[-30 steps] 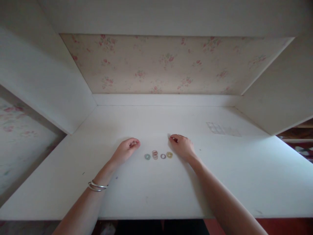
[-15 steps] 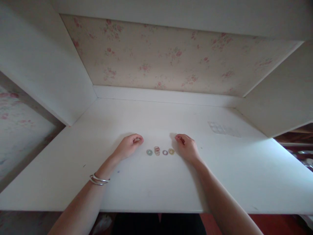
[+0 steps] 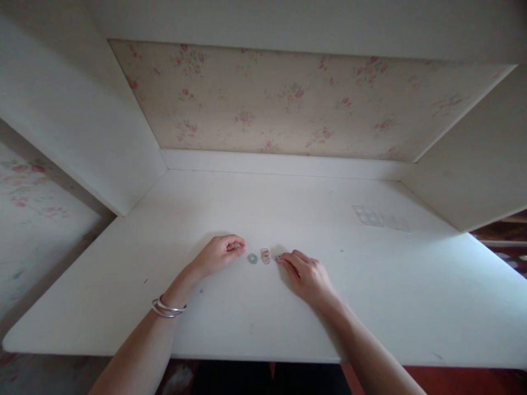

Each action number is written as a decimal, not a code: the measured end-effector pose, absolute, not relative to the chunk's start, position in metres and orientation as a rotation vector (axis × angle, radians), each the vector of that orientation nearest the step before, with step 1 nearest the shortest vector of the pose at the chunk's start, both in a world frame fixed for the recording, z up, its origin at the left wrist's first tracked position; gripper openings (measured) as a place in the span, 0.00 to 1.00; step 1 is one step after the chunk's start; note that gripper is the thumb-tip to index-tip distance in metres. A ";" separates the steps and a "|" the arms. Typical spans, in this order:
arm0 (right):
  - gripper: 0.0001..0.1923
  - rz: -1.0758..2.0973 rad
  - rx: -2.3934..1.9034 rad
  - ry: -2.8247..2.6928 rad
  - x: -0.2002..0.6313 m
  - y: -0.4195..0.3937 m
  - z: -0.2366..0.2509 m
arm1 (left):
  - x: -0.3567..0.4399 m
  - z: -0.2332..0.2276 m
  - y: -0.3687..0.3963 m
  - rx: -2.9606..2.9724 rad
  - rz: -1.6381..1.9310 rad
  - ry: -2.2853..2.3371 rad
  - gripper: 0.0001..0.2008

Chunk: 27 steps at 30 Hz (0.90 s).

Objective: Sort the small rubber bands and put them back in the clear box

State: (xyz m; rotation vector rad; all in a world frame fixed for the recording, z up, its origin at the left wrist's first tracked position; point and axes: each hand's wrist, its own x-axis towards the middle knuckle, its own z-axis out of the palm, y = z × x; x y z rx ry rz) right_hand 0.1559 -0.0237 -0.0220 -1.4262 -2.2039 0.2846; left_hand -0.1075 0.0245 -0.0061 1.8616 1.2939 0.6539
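Note:
Small rings lie in a row on the white table [image 3: 411, 285]. A green ring [image 3: 252, 258] and a stack of pink rings [image 3: 265, 255] show between my hands. My right hand [image 3: 307, 274] lies palm down just right of them, its fingertips on a small ring [image 3: 279, 258] that barely shows; the rest of the row is hidden under its fingers. My left hand [image 3: 220, 253] rests on the table left of the green ring, with curled fingers and nothing visible in it. Silver bangles [image 3: 167, 308] sit on that wrist.
A clear, gridded plastic piece [image 3: 381, 218] lies flat on the table at the back right. White side panels [image 3: 82, 126] and a floral back wall [image 3: 288, 104] enclose the table on three sides. The front edge runs near my forearms.
My right hand has slid left and toward me, onto the right end of the row, so the purple and yellow rings no longer show. My left hand has barely moved.

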 end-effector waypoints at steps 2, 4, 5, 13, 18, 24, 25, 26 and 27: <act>0.17 0.252 -1.428 -2.245 0.156 -0.023 -0.022 | -0.107 -0.006 0.018 1.906 0.618 1.218 0.15; 0.17 0.234 -1.436 -2.269 0.155 -0.023 -0.022 | -0.106 -0.005 0.011 1.957 0.613 1.187 0.13; 0.17 0.231 -1.438 -2.275 0.155 -0.023 -0.021 | -0.105 -0.006 0.008 1.992 0.613 1.193 0.12; 0.16 0.338 -1.495 -1.954 0.161 -0.021 -0.019 | -0.098 -0.010 0.003 2.386 0.541 1.251 0.10; 0.16 0.408 -1.459 -1.926 0.163 -0.020 -0.019 | -0.096 -0.011 0.002 2.463 0.523 1.288 0.11; 0.15 0.394 -1.435 -1.962 0.162 -0.021 -0.016 | -0.093 -0.011 0.003 2.459 0.538 1.289 0.12; 0.15 0.391 -1.431 -1.968 0.163 -0.021 -0.016 | -0.093 -0.011 0.003 2.448 0.547 1.279 0.12; 0.15 0.393 -1.426 -1.974 0.163 -0.021 -0.015 | -0.093 -0.011 0.003 2.434 0.559 1.270 0.12; 0.15 0.399 -1.423 -1.977 0.163 -0.021 -0.015 | -0.093 -0.011 0.004 2.420 0.575 1.259 0.13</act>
